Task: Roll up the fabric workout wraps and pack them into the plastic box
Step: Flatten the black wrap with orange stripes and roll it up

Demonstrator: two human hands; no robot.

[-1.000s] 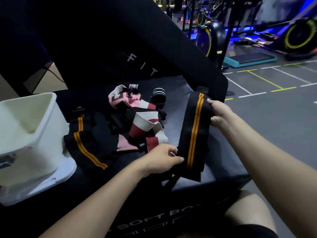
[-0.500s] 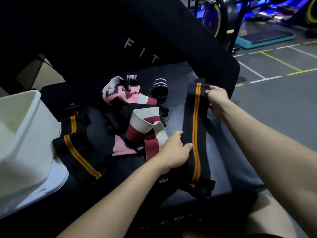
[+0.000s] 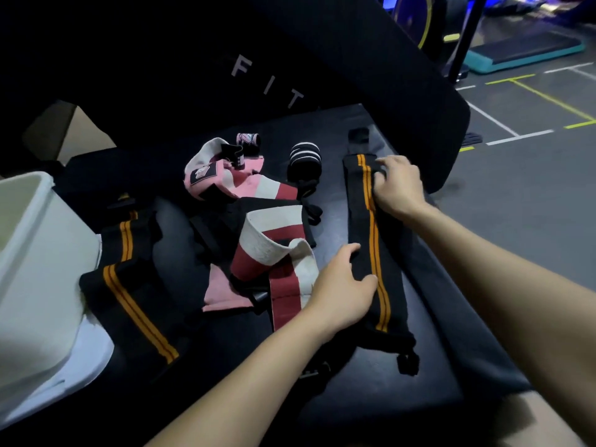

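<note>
A long black wrap with two orange stripes (image 3: 361, 227) lies stretched flat on the black padded bench (image 3: 371, 382), right of centre. My left hand (image 3: 342, 285) grips its left edge near the lower half, thumb on top. My right hand (image 3: 398, 185) pinches the fabric near the far end, fingers curled and bunching it. Left of this wrap lie a red-and-white wrap (image 3: 274, 250), a pink wrap (image 3: 222, 175), a rolled black-and-white wrap (image 3: 304, 158) and a second black-and-orange wrap (image 3: 138, 304). The white plastic box (image 3: 42, 253) stands open at the far left.
A white lid (image 3: 80, 366) lies under the box. A small pink roll (image 3: 248, 140) sits behind the pink wrap. The black backrest pad with "FIT" lettering (image 3: 258, 75) rises behind the bench. Gym floor (image 3: 532, 162) and a teal step platform (image 3: 522, 50) are to the right.
The black-and-orange wrap came down from being held up and now lies flat on the bench. My right hand slid from its far edge onto its top; my left hand kept its grip.
</note>
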